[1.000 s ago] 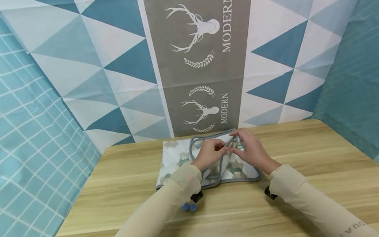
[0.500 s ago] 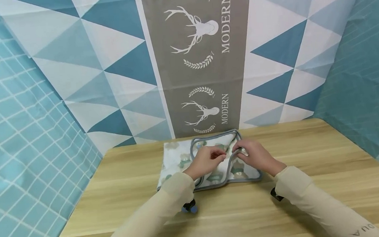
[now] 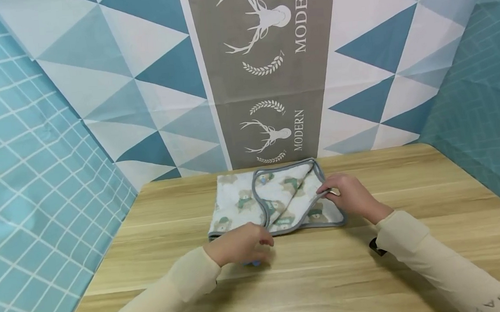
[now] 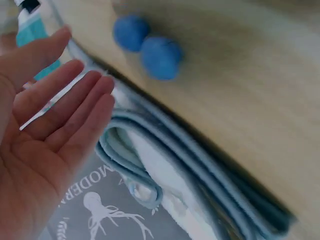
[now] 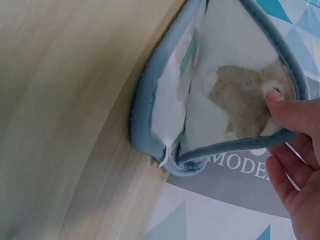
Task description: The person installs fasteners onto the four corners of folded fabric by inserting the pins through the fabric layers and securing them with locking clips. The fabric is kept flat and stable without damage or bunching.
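A folded white cloth (image 3: pixel 240 200) printed with bears and edged in grey-blue binding lies on the far part of the wooden table. My right hand (image 3: pixel 350 197) pinches the bound edge of its loose upper layer between thumb and fingers; the right wrist view shows the lifted flap (image 5: pixel 245 100). My left hand (image 3: pixel 243 243) is off the cloth, near its front left edge, fingers loosely extended and holding nothing. Two small blue balls (image 4: pixel 161 57) sit side by side on the table, mostly hidden by the left hand in the head view.
The wooden table (image 3: pixel 311 282) ends at the back against a hanging patterned sheet (image 3: pixel 266 77) with deer heads. A blue grid-patterned sheet (image 3: pixel 28 157) hangs at the left, a teal one (image 3: pixel 480 91) at the right.
My left hand has let go of the cloth and moved towards me and left, over the blue balls. My right hand has drawn the flap's edge to the right.
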Demonstrator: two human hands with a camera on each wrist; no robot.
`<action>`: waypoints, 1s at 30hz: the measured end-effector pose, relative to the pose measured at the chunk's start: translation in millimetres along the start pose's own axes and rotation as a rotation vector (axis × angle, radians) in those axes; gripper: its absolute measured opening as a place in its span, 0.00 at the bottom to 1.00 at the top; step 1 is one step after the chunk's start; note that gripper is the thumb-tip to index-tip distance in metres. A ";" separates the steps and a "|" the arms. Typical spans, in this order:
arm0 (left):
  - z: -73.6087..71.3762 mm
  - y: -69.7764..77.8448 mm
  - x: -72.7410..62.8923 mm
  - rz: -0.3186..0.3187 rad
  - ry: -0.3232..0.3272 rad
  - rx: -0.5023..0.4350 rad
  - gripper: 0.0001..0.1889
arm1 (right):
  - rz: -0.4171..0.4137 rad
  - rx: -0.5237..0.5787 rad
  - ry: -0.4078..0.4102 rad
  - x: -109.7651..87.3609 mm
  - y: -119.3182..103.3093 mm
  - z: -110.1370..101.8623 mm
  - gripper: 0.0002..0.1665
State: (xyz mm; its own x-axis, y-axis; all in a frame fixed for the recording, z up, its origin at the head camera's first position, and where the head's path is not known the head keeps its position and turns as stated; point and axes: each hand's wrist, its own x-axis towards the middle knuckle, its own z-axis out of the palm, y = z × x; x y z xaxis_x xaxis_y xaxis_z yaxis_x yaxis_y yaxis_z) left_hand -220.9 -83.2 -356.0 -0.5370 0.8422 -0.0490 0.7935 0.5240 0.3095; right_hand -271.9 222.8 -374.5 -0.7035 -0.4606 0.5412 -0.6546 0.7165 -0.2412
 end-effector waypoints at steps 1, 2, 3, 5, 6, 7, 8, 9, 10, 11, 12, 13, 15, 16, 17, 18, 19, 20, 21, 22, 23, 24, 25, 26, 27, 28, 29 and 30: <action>1.4 0.9 -3.7 0.004 -0.023 0.033 0.10 | -0.004 -0.004 0.008 -0.5 0.1 -0.8 0.12; 2.7 1.6 -6.6 0.006 -0.039 0.056 0.10 | -0.010 -0.009 0.016 -0.7 0.2 -1.5 0.12; 3.7 2.3 -9.0 0.005 -0.053 0.074 0.09 | -0.014 -0.011 0.021 -0.9 0.3 -2.2 0.12; 5.2 2.4 -12.9 0.008 -0.067 0.105 0.07 | -0.022 -0.013 0.027 -1.0 0.4 -3.0 0.13; 6.1 1.9 -14.3 0.010 -0.069 0.116 0.07 | -0.026 -0.010 0.030 -1.0 0.3 -3.2 0.13; 7.0 1.4 -15.5 0.008 -0.070 0.118 0.07 | -0.031 -0.008 0.031 -0.9 0.3 -3.2 0.13; 7.7 0.8 -16.4 0.012 -0.067 0.125 0.07 | -0.035 -0.008 0.033 -0.9 0.3 -3.0 0.13; 8.4 0.4 -17.2 0.016 -0.063 0.131 0.07 | -0.041 -0.007 0.035 -0.9 0.1 -2.8 0.13; 9.4 -0.5 -17.7 0.022 -0.056 0.137 0.07 | -0.045 -0.007 0.038 -1.0 0.2 -2.4 0.13; 10.3 -1.2 -18.0 0.026 -0.050 0.137 0.07 | -0.050 -0.010 0.043 -1.1 0.3 -2.0 0.13; 11.1 -2.1 -18.1 0.031 -0.043 0.136 0.08 | -0.054 -0.010 0.044 -1.2 0.2 -1.9 0.14; 11.5 -3.0 -18.0 0.033 -0.040 0.134 0.08 | -0.056 -0.011 0.045 -1.4 0.1 -1.6 0.13; 11.1 -4.9 -17.4 0.035 -0.034 0.114 0.07 | -0.059 -0.011 0.046 -1.6 -0.3 -1.4 0.13; 10.2 -6.1 -16.6 0.035 -0.030 0.094 0.07 | -0.057 -0.011 0.048 -1.8 -0.3 -1.1 0.13; 9.0 -7.7 -15.5 0.033 -0.024 0.064 0.06 | -0.058 -0.011 0.049 -1.8 -0.6 -0.9 0.13; 7.1 -9.4 -14.1 0.028 -0.015 0.022 0.05 | -0.057 -0.008 0.050 -1.9 -0.9 -0.8 0.13; 4.7 -11.5 -12.5 0.027 0.003 -0.025 0.05 | -0.058 -0.009 0.053 -1.8 -1.4 -0.6 0.13; 2.1 -13.7 -10.2 0.028 0.025 -0.077 0.05 | -0.057 -0.009 0.057 -1.6 -1.9 -0.4 0.13; -0.7 -16.2 -7.5 0.023 0.048 -0.131 0.05 | -0.060 -0.010 0.060 -1.3 -2.5 -0.2 0.13; -3.9 -18.9 -4.4 0.020 0.074 -0.180 0.05 | -0.061 -0.007 0.063 -1.0 -3.1 0.0 0.13; -7.2 -21.5 -1.2 0.016 0.102 -0.220 0.06 | -0.064 -0.006 0.064 -0.6 -4.0 0.1 0.13; -10.9 -23.5 2.5 0.007 0.129 -0.254 0.07 | -0.065 -0.001 0.065 -0.2 -4.9 0.1 0.13; -14.0 -25.7 7.0 0.006 0.156 -0.278 0.07 | -0.071 -0.002 0.066 0.2 -6.0 -0.2 0.13; -17.4 -27.2 11.9 -0.008 0.175 -0.306 0.07 | -0.070 0.000 0.066 0.3 -6.7 -0.2 0.13; -20.6 -28.7 17.1 -0.024 0.196 -0.328 0.08 | -0.069 0.001 0.064 0.5 -7.2 -0.5 0.12; -23.7 -29.9 22.8 -0.043 0.215 -0.350 0.09 | -0.063 0.002 0.063 0.4 -7.8 -0.8 0.13; -26.4 -31.2 29.2 -0.062 0.232 -0.381 0.09 | -0.056 0.002 0.061 0.4 -8.4 -1.3 0.13; -28.7 -32.9 35.9 -0.089 0.250 -0.416 0.10 | -0.049 0.002 0.060 0.3 -8.8 -1.6 0.13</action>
State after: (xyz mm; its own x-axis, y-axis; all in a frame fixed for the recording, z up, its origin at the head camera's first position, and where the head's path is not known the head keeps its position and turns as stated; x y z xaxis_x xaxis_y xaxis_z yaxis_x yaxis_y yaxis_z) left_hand -274.5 -73.9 -340.8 -0.6900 0.7137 0.1210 0.5873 0.4542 0.6699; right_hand -266.0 217.2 -370.9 -0.6529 -0.4627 0.5997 -0.6884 0.6926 -0.2152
